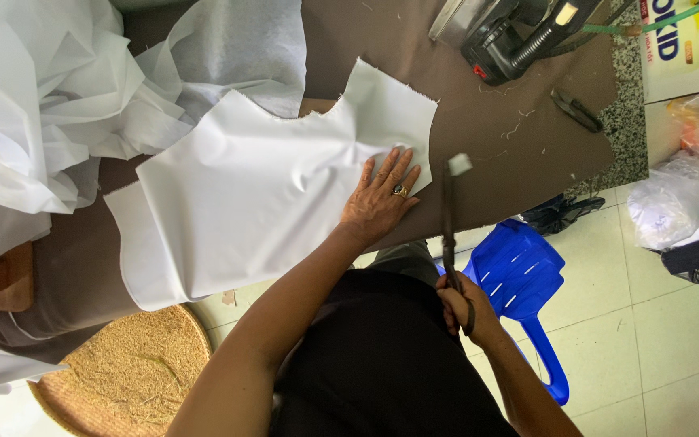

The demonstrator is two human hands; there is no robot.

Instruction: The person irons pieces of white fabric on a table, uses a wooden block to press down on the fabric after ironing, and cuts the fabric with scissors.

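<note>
A cut piece of white fabric (244,194) lies spread on a table covered in brown cloth (511,154). My left hand (382,201), with a ring on one finger, presses flat on the piece's right part, fingers spread. My right hand (464,311) is near my body, below the table edge. It grips the handles of long dark scissors (449,226) that point up towards the table. A small white scrap (459,163) sits blurred at the scissors' tip, just right of my left hand.
A heap of loose white fabric (50,89) fills the upper left. A black electric appliance (519,36) and small dark snips (576,109) lie at the table's far right. On the tiled floor are a blue dustpan (523,275), a round woven mat (131,372) and plastic bags (681,194).
</note>
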